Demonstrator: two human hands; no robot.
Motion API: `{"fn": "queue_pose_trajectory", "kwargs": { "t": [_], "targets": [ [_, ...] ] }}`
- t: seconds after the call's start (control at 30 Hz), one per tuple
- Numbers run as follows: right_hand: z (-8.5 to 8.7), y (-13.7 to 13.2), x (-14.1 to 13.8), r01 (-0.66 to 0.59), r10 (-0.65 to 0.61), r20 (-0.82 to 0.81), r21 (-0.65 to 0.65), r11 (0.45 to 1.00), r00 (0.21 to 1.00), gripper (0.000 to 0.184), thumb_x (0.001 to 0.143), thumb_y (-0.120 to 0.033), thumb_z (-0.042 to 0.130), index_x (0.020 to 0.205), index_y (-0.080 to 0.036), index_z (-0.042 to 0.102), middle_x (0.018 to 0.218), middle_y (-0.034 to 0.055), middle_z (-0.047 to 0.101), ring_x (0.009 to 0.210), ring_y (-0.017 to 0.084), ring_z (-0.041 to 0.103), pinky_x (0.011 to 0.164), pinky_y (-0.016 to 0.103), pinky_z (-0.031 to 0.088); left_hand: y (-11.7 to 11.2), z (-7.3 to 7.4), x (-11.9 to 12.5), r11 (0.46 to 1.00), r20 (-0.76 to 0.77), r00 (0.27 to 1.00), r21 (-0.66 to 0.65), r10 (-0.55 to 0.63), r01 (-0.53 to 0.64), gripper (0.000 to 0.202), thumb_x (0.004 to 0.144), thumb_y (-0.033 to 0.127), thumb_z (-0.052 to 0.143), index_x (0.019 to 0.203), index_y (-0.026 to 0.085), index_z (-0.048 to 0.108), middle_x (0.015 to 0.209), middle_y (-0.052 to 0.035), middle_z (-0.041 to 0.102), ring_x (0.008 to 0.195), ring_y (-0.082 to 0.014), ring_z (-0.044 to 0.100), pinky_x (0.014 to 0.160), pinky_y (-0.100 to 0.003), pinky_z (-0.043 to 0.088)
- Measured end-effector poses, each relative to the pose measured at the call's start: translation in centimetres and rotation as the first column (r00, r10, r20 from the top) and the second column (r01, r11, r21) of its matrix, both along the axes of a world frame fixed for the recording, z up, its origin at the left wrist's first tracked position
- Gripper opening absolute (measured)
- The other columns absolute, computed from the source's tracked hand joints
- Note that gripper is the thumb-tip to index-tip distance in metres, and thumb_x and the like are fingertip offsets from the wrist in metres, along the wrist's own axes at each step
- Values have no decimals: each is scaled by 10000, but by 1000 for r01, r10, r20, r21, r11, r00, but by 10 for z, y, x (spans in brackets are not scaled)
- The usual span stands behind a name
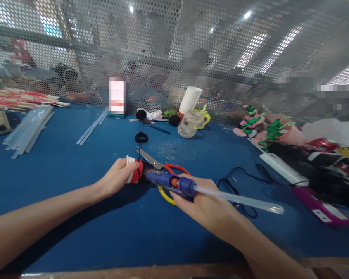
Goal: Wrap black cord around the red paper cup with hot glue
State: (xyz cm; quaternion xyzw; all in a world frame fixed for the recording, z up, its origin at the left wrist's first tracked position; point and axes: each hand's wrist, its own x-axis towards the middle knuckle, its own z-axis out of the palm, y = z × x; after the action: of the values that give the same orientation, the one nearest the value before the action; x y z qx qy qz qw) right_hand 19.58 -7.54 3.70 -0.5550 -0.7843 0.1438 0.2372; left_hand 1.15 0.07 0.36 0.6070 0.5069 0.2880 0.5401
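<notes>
My left hand (120, 176) is closed round a small paper cup (136, 174), red and white with a black part toward its right end. Black yarn (141, 137) runs from the cup to a loose coil and a small ball farther back. In my right hand (206, 201) is a blue hot glue gun (168, 181), its tip close against the cup's dark end; whether they touch I cannot tell. A long clear glue stick (241, 199) juts from the gun's rear. Partly under the gun lie scissors (152, 159) with red and yellow handles.
Bundled clear glue sticks (30, 128) lie at the left, with two loose ones (91, 128) nearer the middle. Stacked white cups (191, 99) and a clear plastic jar (189, 124) stand at the back. A white power strip (283, 168) and black cord (235, 186) lie right.
</notes>
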Motion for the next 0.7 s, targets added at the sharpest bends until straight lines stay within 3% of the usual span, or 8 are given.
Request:
{"fn": "queue_pose_trajectory", "kwargs": {
  "t": [0.4, 0.7],
  "targets": [
    [-1, 0, 1, -17, 18, 14, -13, 1000, 1000, 91, 700, -174, 469, 613, -185, 496, 542, -29, 530, 461, 89, 470, 435, 189, 353, 0, -2, -1, 1000, -1, 1000, 24, -6, 6, 213, 678, 307, 380, 585, 140, 472, 460, 47, 417, 419, -84, 367, 426, -211, 268],
    [0, 3, 2, -2, 2, -9, 32, 999, 1000, 113, 719, -221, 464, 615, -179, 481, 546, -22, 516, 465, 91, 455, 443, 195, 357, -2, 1, -2, 997, -58, 998, 69, -26, 30, 225, 694, 302, 371, 517, 163, 367, 446, 66, 295, 415, -66, 265, 404, -201, 195]
  ]
}}
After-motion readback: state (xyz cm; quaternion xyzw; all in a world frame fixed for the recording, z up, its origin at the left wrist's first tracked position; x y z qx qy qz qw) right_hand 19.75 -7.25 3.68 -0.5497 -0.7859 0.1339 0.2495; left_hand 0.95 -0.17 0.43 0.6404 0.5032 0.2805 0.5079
